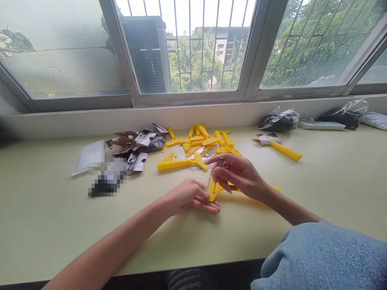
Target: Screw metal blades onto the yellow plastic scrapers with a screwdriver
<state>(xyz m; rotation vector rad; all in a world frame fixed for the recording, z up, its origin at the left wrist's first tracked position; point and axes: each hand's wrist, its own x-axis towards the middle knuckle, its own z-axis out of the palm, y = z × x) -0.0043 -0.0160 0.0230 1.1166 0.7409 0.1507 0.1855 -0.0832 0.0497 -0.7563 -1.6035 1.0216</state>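
Head view: yellow tools (178, 163) on pale-green table (332, 193), grey-framed windows (253, 52) behind

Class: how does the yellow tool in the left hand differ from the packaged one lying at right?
The held tool is gripped by the left hand; the packaged tool lies on the table. The held tool's head is unwrapped; the packaged tool's is partly wrapped. Both are yellow.

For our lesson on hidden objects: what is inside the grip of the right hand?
A screwdriver: the top of its handle and its lower shaft show. The right hand covers the part between, which cannot be seen.
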